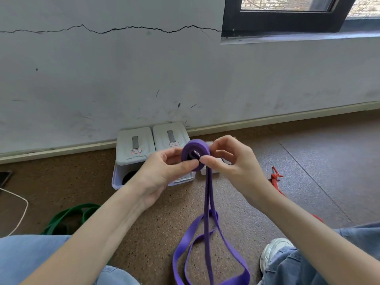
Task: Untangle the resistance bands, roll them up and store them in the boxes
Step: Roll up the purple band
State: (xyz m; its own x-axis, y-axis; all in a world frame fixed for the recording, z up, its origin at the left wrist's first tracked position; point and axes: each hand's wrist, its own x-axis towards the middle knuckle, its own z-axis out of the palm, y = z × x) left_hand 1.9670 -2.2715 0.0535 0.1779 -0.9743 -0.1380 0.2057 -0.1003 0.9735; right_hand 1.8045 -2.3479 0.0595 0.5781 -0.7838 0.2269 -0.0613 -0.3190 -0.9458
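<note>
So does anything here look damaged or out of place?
Yes. A long jagged crack runs across the wall, which is also scuffed above the boxes. On the floor, the red band lies knotted at right, and the green band sits loose at left.

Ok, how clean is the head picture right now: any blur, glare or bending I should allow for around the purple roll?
Head view: even, soft daylight, no glare. The purple band roll and both hands, left hand and right hand, are sharp, with no motion blur. Wide-angle bending shows in the baseboard and window frame, which curve and tilt. The labels on the white boxes are too small to read.
</note>
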